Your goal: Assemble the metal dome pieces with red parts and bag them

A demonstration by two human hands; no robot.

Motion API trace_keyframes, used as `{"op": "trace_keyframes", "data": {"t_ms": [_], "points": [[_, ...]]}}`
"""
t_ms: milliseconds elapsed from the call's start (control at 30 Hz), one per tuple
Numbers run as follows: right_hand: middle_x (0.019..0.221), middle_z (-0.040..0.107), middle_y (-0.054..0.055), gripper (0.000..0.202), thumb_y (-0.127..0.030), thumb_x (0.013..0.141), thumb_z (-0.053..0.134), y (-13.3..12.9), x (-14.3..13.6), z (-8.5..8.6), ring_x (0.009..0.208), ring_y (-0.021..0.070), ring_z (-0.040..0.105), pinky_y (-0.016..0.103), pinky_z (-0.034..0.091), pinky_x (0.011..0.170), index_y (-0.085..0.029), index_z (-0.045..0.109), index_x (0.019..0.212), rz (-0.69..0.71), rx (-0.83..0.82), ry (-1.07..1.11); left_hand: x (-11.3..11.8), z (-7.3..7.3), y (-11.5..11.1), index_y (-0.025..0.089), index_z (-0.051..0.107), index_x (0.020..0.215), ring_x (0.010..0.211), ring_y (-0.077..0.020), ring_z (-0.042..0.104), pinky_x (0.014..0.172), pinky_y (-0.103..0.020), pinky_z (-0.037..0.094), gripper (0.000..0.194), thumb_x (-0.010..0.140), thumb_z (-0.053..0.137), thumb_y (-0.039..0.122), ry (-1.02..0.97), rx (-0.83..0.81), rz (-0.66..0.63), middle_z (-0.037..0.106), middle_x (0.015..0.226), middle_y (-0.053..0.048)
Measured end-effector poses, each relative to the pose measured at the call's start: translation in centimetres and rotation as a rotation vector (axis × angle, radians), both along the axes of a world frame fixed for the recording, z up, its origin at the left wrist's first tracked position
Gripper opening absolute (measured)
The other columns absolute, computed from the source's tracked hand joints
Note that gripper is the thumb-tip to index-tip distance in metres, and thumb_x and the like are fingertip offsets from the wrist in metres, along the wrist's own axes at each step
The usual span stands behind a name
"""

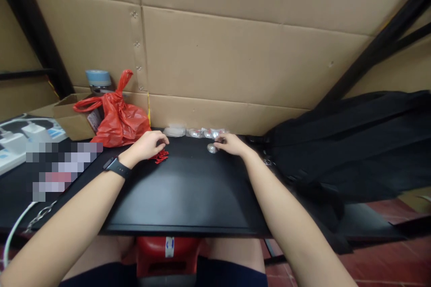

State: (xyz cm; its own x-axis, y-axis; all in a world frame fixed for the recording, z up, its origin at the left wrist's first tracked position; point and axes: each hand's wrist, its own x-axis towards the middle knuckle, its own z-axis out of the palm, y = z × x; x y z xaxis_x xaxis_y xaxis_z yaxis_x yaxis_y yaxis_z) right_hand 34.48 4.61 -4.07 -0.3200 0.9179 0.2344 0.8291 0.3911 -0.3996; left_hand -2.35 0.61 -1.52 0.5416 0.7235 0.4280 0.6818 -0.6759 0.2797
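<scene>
- At the far left, a white power strip (11, 159) is seen, with a cardboard box (72, 119) and a knotted red plastic bag (123, 121) set to its right.
- Just right of the bag, the left hand (150, 145) is held with curled fingers over a small bunch of red cords (161, 158); whether a cord is pinched cannot be told.
- Along the far edge of the black tabletop (188, 193), flat clear packets (175, 132) are laid, followed rightward by wrapped round pieces (195, 133).
- Nearer than that row, a round silvery piece (212, 148) is met at its right side by the thumb and fingertips of the right hand (231, 144); whether it is gripped or only touched cannot be told.
- The step in hand is judged to be the handling of this piece; for the next move, a secure hold on its rim seems called for, clear of the wrapped row.
- At the far right, black fabric (357, 143) is heaped, apart from the work.
</scene>
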Motion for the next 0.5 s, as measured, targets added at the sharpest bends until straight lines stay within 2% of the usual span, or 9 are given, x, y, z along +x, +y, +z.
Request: {"op": "trace_keyframes", "data": {"t_ms": [100, 200, 367, 500], "points": [[0.095, 0.073, 0.007, 0.029, -0.039, 0.078, 0.073, -1.1, -1.2, 0.8, 0.079, 0.0195, 0.065, 0.029, 0.048, 0.074, -0.017, 0.071, 0.097, 0.068, -0.092, -0.017, -0.3, 0.2, 0.0, 0.016, 0.072, 0.089, 0.079, -0.0189, 0.067, 0.077, -0.028, 0.051, 0.022, 0.084, 0.053, 0.026, 0.030, -0.021, -0.032, 0.073, 0.090, -0.008], [0.097, 0.073, 0.008, 0.035, -0.035, 0.073, 0.078, -1.5, -2.0, 1.2, 0.080, 0.0189, 0.065, 0.028, 0.048, 0.075, -0.015, 0.071, 0.102, 0.093, -0.098, -0.058, -0.5, 0.4, -0.2, 0.016, 0.072, 0.089, 0.078, -0.0180, 0.067, 0.074, -0.026, 0.050, 0.023, 0.084, 0.053, 0.029, 0.010, -0.038, -0.029, 0.074, 0.088, -0.007], [0.094, 0.072, 0.008, 0.030, -0.030, 0.076, 0.075, -1.4, -2.3, 1.2, 0.080, 0.0180, 0.064, 0.028, 0.046, 0.076, -0.014, 0.071, 0.101, 0.117, -0.086, -0.101, -0.2, 0.7, -0.6, 0.016, 0.073, 0.085, 0.062, -0.0141, 0.062, 0.063, -0.022, 0.044, 0.024, 0.084, 0.055, 0.031, -0.106, -0.043, 0.085, 0.070, 0.070, -0.002], [0.094, 0.072, 0.008, 0.031, -0.030, 0.076, 0.075, -1.3, -2.2, 0.9, 0.080, 0.0176, 0.064, 0.028, 0.046, 0.076, -0.014, 0.070, 0.102, 0.121, -0.085, -0.085, 0.3, 0.8, -1.0, 0.015, 0.074, 0.075, 0.050, -0.0108, 0.048, 0.054, -0.022, 0.034, 0.025, 0.081, 0.057, 0.032, -0.187, 0.000, 0.188, 0.056, 0.051, 0.002]]}}
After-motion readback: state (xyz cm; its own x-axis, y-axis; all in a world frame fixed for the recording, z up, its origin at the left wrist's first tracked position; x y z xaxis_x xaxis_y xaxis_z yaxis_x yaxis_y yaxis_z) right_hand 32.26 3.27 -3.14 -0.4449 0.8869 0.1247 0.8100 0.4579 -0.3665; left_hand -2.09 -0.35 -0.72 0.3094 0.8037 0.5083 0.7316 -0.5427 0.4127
